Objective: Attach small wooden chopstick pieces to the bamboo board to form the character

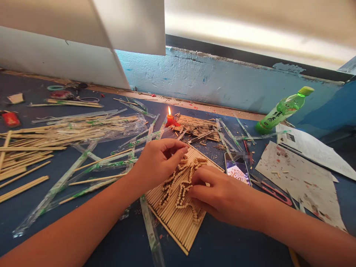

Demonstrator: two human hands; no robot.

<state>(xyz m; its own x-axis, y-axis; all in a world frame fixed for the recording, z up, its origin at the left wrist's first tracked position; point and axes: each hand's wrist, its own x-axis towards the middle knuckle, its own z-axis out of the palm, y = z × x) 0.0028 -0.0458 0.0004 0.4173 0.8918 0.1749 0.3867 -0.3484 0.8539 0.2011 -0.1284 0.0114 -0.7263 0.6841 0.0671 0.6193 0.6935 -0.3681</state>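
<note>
A flat panel of wooden sticks laid side by side lies in front of me, its corner pointing toward me. On it, rows of small round pale wooden pieces form a winding raised pattern. My left hand is over the panel's upper left part, thumb and forefinger pinched together; anything between them is too small to make out. At the pattern's right side, my right hand has its fingers curled down against the pieces. A tiny pale bit shows near its fingers, but the fingertips are partly hidden.
A lit red candle burns behind the panel beside a scorched stick mat. Chopsticks and plastic wrappers spread leftward. To the right are a phone, scissors, stained paper and a green bottle.
</note>
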